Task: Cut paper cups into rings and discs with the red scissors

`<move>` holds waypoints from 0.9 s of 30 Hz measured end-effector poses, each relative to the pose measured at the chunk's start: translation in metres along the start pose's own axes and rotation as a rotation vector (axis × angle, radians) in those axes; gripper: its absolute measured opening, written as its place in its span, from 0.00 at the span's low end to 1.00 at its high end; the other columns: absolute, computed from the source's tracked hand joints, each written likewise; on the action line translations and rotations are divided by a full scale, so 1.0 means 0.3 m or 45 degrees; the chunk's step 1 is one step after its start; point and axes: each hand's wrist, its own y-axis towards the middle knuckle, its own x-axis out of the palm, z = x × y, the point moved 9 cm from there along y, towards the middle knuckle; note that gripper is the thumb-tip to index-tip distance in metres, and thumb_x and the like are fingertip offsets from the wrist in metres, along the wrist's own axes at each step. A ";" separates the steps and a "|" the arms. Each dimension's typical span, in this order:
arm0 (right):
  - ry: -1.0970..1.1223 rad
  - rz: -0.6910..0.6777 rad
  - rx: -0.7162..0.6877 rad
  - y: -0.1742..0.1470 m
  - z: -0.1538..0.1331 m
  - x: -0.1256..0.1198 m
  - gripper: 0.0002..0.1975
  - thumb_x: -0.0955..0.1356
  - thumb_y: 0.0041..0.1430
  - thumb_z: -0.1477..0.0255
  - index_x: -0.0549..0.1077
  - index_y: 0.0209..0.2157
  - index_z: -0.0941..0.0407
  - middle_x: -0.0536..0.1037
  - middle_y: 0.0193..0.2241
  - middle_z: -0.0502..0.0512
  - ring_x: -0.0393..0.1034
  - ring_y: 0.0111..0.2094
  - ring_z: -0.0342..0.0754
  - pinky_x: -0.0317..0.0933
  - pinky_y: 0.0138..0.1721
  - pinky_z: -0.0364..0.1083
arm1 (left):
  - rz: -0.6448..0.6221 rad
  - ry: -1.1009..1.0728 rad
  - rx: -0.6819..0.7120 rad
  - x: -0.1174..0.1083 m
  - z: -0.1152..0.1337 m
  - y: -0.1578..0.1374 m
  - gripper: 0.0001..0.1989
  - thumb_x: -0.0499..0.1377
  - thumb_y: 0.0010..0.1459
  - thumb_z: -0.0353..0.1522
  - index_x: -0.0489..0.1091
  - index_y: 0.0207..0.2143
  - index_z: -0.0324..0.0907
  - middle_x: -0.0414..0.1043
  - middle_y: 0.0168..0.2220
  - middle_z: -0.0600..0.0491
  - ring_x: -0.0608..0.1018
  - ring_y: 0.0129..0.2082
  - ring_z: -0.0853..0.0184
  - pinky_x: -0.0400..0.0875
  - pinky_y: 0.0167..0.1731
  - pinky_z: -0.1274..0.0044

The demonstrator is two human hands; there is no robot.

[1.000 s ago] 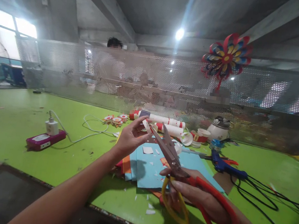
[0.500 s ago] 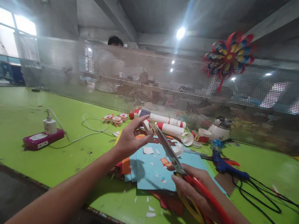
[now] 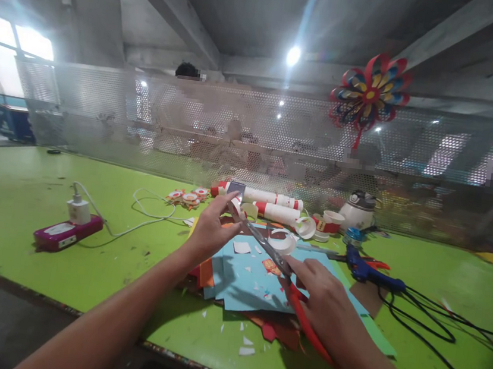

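My left hand [image 3: 211, 225] pinches a small curled white paper piece [image 3: 235, 209] between thumb and fingers, above the paper stack. My right hand [image 3: 322, 295] is wrapped round the red handle of the scissors [image 3: 268, 248]. Their blades point up and left, with the tips at the held piece; whether they touch it I cannot tell. Beneath both hands lie light blue paper sheets [image 3: 238, 285] scattered with white scraps and a small orange-red printed piece [image 3: 272, 266]. Beyond the blades sits a curved white paper strip [image 3: 283, 244].
Stacked paper cups [image 3: 281, 214] lie at the back, near a white flask [image 3: 357, 211]. On the right is a blue glue gun [image 3: 370, 271] with black cords. A purple power strip [image 3: 67, 233] with a charger stands left. A perforated screen [image 3: 180, 140] edges the green table, and a paper flower [image 3: 371, 95] hangs there.
My right hand has turned palm down over the scissors, and their handles have swung inward. The blades have come closer together and now reach the piece in my left hand. The view shifted slightly.
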 end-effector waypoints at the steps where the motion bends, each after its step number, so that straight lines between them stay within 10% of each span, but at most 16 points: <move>1: -0.066 0.009 0.007 0.000 -0.001 0.004 0.19 0.63 0.60 0.76 0.71 0.52 0.61 0.72 0.33 0.61 0.68 0.34 0.56 0.65 0.36 0.53 | -0.004 0.028 0.006 0.000 -0.001 -0.001 0.30 0.61 0.49 0.24 0.63 0.56 0.43 0.67 0.48 0.46 0.77 0.42 0.66 0.77 0.42 0.71; 27: -0.329 0.061 0.009 -0.009 -0.023 -0.001 0.23 0.61 0.59 0.79 0.66 0.57 0.62 0.69 0.31 0.60 0.64 0.34 0.54 0.60 0.34 0.49 | -0.091 0.538 0.245 0.038 0.052 -0.032 0.30 0.60 0.51 0.23 0.62 0.58 0.42 0.68 0.48 0.46 0.77 0.39 0.67 0.79 0.38 0.74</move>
